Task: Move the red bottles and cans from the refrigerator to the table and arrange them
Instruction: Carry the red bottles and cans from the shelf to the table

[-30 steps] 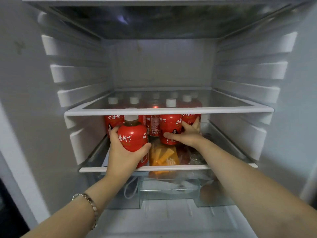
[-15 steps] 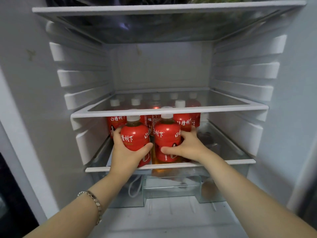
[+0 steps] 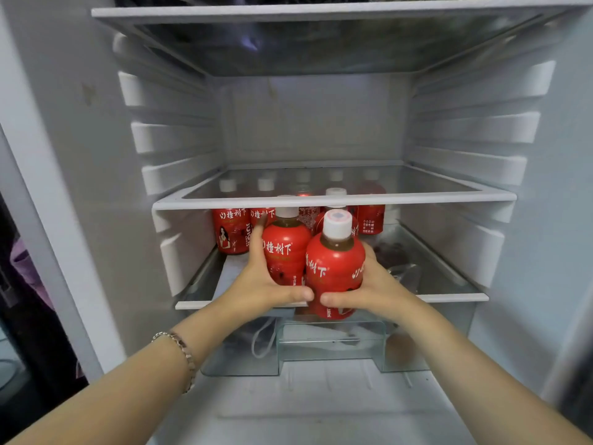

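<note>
Lining refrigerator shelf (image 3: 449,297): red bottles (image 3: 231,232)

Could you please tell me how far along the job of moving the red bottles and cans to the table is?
Nothing shows as finished; the table is out of view. In hand: the left grip holds one red bottle, the right grip a second bottle, both at the shelf's front edge. Left: at least a back-left bottle, a back-right bottle and a likely can behind, then arranging.

Red labels, white print: front left bottle (image 3: 284,252) says 楂树下, front right bottle (image 3: 335,268) shows 树下 plus 360ml down low, back left bottle (image 3: 231,231) reads 山楂树下.
</note>
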`<act>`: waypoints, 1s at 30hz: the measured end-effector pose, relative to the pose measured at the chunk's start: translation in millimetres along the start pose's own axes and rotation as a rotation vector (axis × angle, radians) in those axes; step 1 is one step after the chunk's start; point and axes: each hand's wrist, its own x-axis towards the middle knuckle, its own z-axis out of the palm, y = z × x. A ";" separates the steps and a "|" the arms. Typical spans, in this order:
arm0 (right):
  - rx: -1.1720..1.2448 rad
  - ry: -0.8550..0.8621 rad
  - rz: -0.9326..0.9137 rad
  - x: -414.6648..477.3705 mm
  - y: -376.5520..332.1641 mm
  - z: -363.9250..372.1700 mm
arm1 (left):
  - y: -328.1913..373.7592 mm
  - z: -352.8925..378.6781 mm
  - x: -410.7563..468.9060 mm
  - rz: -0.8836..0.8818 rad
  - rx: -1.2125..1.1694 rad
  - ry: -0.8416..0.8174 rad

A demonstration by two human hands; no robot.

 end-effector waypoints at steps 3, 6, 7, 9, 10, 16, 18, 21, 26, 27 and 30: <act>0.104 0.023 -0.009 -0.1 3.6 1.3 | -3.4 2.0 9.7 -0.050 -0.013 0.022; 0.240 0.048 0.007 0.0 9.2 -2.0 | -8.1 -0.6 17.9 -0.090 -0.065 0.036; 0.268 0.051 0.008 0.4 9.0 -3.4 | -8.6 -2.0 20.1 -0.105 -0.088 0.023; 0.316 0.050 -0.001 3.5 9.8 -6.0 | -8.1 -1.8 25.8 -0.120 -0.131 -0.006; 0.337 0.035 -0.002 4.5 10.3 -6.4 | -8.1 -0.7 28.5 -0.129 -0.147 -0.007; 0.387 -0.023 -0.017 5.8 15.0 -10.9 | -9.6 8.2 33.8 -0.151 -0.195 0.009; 0.403 -0.011 -0.024 5.9 14.1 -10.2 | -8.7 8.5 32.9 -0.156 -0.191 0.013; 0.443 0.042 -0.037 3.0 12.2 -7.8 | -5.8 11.3 28.3 -0.150 -0.179 0.032; 0.449 0.127 -0.089 -16.8 -1.4 -2.9 | 1.8 17.1 10.1 -0.077 -0.201 0.079; 0.452 0.136 -0.094 -23.5 -4.4 -0.5 | 2.9 18.3 4.4 -0.075 -0.210 0.083; 0.460 0.163 -0.117 -40.4 -14.4 4.0 | 8.4 19.7 -9.8 -0.066 -0.233 0.084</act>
